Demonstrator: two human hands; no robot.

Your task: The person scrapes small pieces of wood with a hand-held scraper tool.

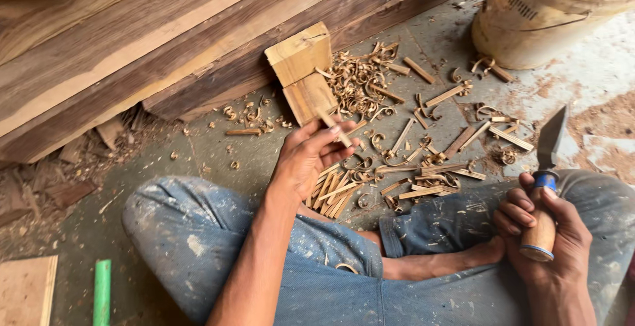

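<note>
Thin wooden stick pinched in left hand; chisel gripped in right.

We find the wooden stick (336, 129) held at the fingertips of our left hand (309, 157), fingers curled closed around it, above the floor (218, 147) just before the wood block (303, 71). Our right hand (544, 230) is clenched on the chisel (546, 187), blade upward, well apart to the right over the knee.

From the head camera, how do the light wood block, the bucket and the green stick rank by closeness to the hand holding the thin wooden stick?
1. Light wood block: just above the left hand, against the planks.
2. Green stick: lower left, on the floor.
3. Bucket: top right corner, farthest.
</note>
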